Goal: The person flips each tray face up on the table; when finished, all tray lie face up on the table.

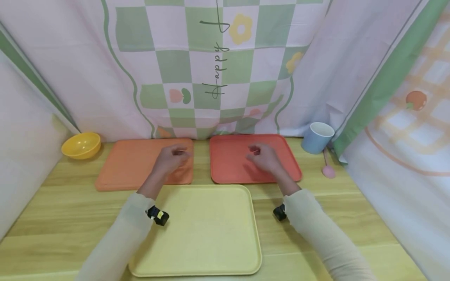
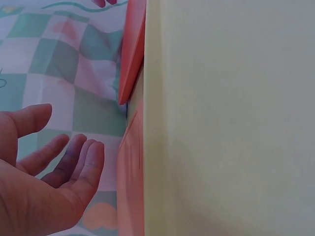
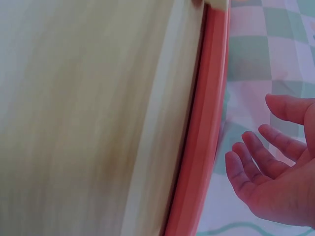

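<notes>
Tray layout first, with the pale yellow tray as the clock face: orange tray around 11 o'clock, red tray around 1. Left hand hangs over the orange one, right hand over the red one. Both look empty, fingers loosely bent, thumbs well apart from the fingertips in the wrist views. Looks like a hands-free hover to me, no grip on anything yet. Grabbing either tray would call for dropping down to a rim and closing thumb against fingers, imo. Yellow bowl sits out at 10, blue mug and pink spoon near 2, all untouched.
</notes>
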Available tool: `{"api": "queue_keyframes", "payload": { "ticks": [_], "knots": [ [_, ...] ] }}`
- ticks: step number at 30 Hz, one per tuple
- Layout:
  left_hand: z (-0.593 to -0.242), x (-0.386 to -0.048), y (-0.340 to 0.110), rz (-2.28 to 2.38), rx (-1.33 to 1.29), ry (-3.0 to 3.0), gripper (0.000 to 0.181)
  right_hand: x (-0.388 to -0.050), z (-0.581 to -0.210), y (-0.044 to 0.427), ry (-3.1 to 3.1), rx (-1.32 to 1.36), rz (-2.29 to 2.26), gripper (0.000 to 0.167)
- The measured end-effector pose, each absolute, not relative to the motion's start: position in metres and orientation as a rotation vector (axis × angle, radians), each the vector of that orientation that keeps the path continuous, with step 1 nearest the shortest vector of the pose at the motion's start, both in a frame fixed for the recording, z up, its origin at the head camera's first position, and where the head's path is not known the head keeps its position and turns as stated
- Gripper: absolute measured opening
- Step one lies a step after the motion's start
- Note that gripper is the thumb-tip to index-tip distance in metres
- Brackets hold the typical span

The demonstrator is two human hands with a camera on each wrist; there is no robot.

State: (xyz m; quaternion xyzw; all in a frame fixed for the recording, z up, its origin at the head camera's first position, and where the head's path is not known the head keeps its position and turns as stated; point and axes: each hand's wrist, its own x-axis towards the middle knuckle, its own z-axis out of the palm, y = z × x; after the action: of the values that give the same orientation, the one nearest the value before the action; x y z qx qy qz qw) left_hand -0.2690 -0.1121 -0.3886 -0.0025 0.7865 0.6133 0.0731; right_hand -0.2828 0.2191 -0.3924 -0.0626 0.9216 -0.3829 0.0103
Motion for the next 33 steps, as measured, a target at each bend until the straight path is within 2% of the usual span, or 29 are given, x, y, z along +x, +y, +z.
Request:
{"api": "queue_keyframes", "payload": {
  "ticks": [7, 33],
  "knots": [
    [-0.39, -0.262, -0.132, 1.81, 0.057, 2.445, 0.049, -0.28, -0.392, 0.203, 2.798, -0.224, -1.257, 0.046],
    [-0.39, -0.252, -0.212, 1.715, -0.047, 2.544, 0.055, -0.29, -0.392, 0.152, 2.673, -0.411, -1.308, 0.048]
  ]
}}
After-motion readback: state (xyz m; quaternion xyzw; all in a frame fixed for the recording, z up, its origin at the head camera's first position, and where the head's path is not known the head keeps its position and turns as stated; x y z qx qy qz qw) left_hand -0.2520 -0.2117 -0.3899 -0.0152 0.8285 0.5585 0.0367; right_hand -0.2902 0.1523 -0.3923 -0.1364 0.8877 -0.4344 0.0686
